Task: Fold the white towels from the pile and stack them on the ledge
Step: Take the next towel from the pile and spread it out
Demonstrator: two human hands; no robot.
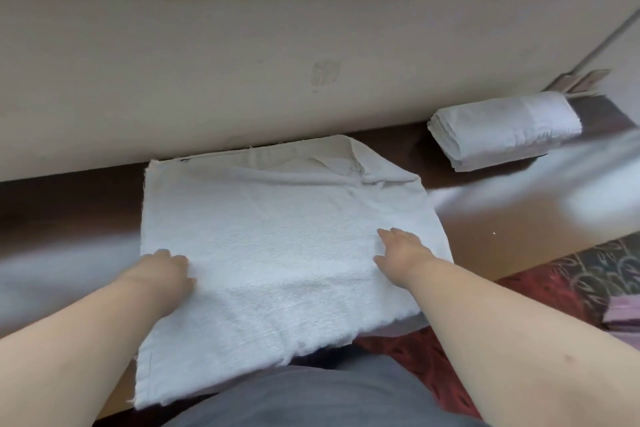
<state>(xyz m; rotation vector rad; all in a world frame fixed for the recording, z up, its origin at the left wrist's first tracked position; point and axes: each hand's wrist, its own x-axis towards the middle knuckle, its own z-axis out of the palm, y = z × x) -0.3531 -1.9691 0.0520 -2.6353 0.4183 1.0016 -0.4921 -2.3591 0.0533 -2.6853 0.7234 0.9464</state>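
A small stack of folded white towels [504,130] already sits on the dark wooden ledge [485,229], beyond the right hand [398,253]. Both that hand and the left hand [166,274] lie open, palms down, on a flat white terry towel [277,236], which looks not yet fully folded; the pile is out of view.

My left hand [169,274] and right hand [398,255] pressed flat on a white terry towel [277,236] spread over the dark brown wooden ledge [69,198], its near edge overhanging, neat stack of folded white towels [502,128] well apart at right, against the cream wall [242,62]
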